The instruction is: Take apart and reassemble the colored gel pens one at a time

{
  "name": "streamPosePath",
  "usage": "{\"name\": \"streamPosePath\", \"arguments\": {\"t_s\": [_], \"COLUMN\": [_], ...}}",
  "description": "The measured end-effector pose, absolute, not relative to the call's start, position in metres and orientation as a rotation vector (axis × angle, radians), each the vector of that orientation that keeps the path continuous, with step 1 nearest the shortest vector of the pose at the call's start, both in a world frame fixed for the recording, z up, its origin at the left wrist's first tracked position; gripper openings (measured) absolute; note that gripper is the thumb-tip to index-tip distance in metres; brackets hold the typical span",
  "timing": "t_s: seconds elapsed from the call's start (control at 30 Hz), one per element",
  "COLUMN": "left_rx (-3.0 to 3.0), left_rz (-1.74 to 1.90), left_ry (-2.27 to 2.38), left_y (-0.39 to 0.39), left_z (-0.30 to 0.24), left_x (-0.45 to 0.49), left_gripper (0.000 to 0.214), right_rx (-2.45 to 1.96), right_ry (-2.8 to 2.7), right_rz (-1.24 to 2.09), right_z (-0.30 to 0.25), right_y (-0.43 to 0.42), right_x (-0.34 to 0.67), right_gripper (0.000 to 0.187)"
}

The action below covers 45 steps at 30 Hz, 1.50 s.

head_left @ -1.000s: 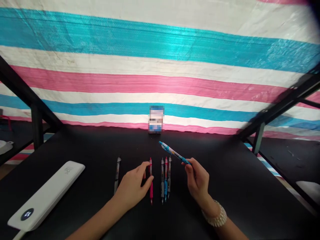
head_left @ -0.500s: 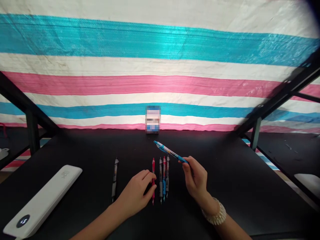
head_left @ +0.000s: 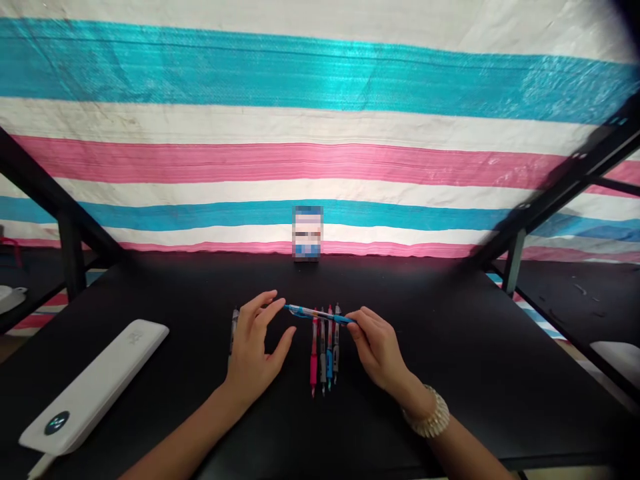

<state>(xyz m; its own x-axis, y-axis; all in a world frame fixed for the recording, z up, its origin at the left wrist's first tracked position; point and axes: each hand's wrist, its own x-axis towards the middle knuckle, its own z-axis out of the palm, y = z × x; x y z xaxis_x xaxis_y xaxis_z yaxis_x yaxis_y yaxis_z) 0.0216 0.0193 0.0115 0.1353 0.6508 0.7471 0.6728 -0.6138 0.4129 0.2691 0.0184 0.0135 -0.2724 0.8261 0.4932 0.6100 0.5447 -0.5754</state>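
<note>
My right hand (head_left: 376, 347) pinches the back end of a blue pen (head_left: 315, 312) and holds it level, crosswise above a row of pens. That row lies on the black table (head_left: 450, 347): a pink pen (head_left: 314, 357), then a grey, a blue and another grey pen side by side. My left hand (head_left: 255, 347) is open, fingers spread, its fingertips near the blue pen's tip. A lone grey pen (head_left: 233, 327) lies partly hidden behind my left hand.
A white power bank (head_left: 95, 387) with a lit display lies at the table's front left. A small blurred box (head_left: 307, 233) stands at the back edge against a striped tarp (head_left: 320, 133). Black frame struts rise at both sides.
My right hand has lowered the blue pen and turned it level, pointing left. My left hand has let go of the pink pen, which now lies against the row, and has opened beside the blue pen's tip.
</note>
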Motion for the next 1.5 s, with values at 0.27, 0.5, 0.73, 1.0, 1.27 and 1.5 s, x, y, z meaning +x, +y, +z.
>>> {"name": "streamPosePath", "arguments": {"t_s": [0.27,0.5,0.73,1.0,1.27,1.5], "left_rx": [-2.653,-2.678,-2.68,-2.642,-2.655,-2.685], "left_rz": [-1.407,-1.345,-1.338,-1.366,-1.454,-1.525], "left_ry": [-1.168,-1.113,-1.071,-1.139,-1.265,-1.297], "left_y": [0.02,0.019,0.015,0.009,0.008,0.007], "left_z": [0.002,0.007,0.011,0.008,0.004,0.007], "left_x": [0.021,0.019,0.019,0.021,0.018,0.017], "left_gripper": [0.031,0.026,0.024,0.017,0.019,0.02], "right_rx": [-1.09,-1.111,-1.099,-1.095,-1.078,-1.048], "right_ry": [-2.139,-2.07,-2.009,-1.906,-1.863,-1.857], "right_rz": [0.468,0.642,0.781,0.963,0.917,0.909], "right_z": [0.013,0.014,0.014,0.014,0.008,0.012], "right_y": [0.019,0.017,0.018,0.011,0.007,0.002], "right_x": [0.265,0.265,0.263,0.256,0.249,0.247], "right_gripper": [0.038,0.045,0.048,0.043,0.037,0.045]}}
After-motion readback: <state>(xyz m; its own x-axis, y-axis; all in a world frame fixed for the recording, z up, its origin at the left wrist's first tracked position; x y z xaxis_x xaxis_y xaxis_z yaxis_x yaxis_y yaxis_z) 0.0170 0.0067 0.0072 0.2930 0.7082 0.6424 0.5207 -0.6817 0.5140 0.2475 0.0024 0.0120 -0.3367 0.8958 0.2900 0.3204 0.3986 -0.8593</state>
